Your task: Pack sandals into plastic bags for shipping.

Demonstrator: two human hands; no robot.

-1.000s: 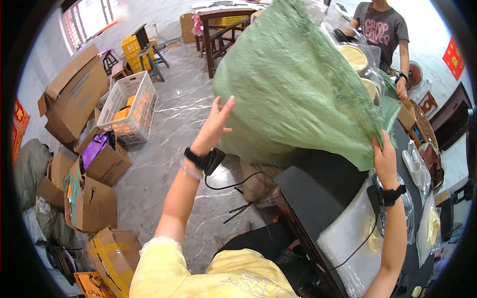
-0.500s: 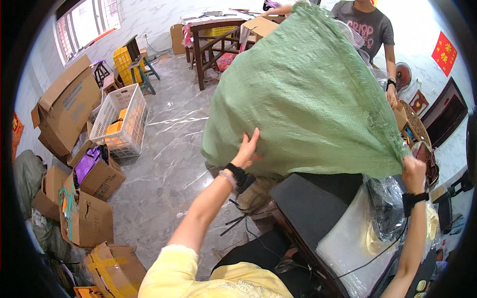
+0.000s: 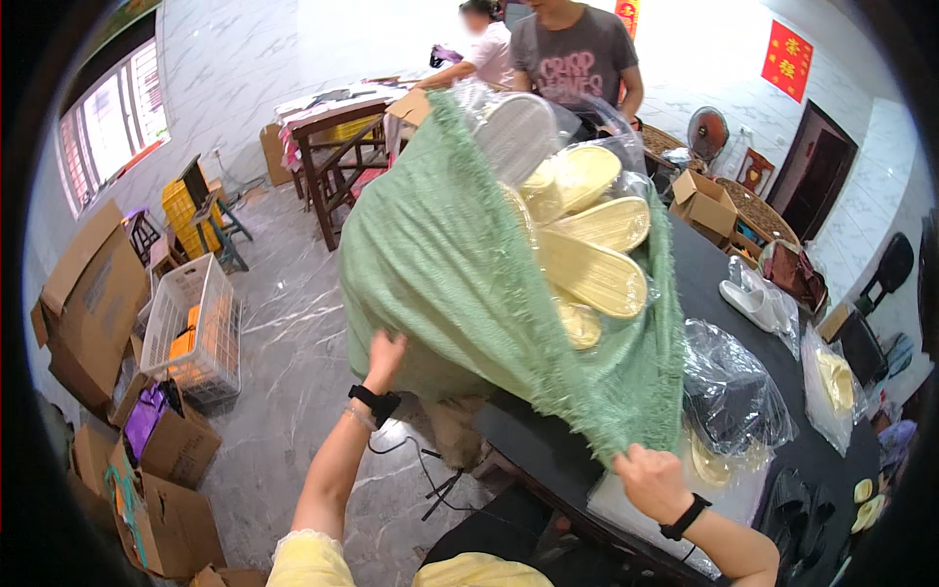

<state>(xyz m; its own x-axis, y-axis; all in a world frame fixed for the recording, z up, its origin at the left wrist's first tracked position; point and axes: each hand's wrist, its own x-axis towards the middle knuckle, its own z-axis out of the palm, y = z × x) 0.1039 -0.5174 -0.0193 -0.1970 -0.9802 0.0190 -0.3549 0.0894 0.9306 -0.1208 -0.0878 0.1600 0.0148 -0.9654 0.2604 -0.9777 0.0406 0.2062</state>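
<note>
1. Brown cardboard cartons stand along the left side; one holds a purple item.
2. White slatted crate, just right of the cartons, on the grey floor; orange items inside.
3. Wooden table, far left of centre, with items spread on top.
4. Left hand: at the near left side of the sack, touching the fabric, fingers bent. Cannot tell whether they pinch a fold.
5. Green woven sack: centre, bulging on the left, its right part over the black tabletop. Mouth open toward the right, edge frayed.
6. Far side, beyond the sack: a person in a pale top and, right of them, a person in a grey T-shirt.
7. Slippers in the sack's mouth: one grey slipper at the far end, several yellow slippers nearer, in clear plastic.
8. Right hand: closed, gripping the near corner of the frayed edge.
9. Black tabletop, right: bears a crumpled clear bag, bagged white slippers, bagged yellow slippers and, near right, black slippers.
</note>
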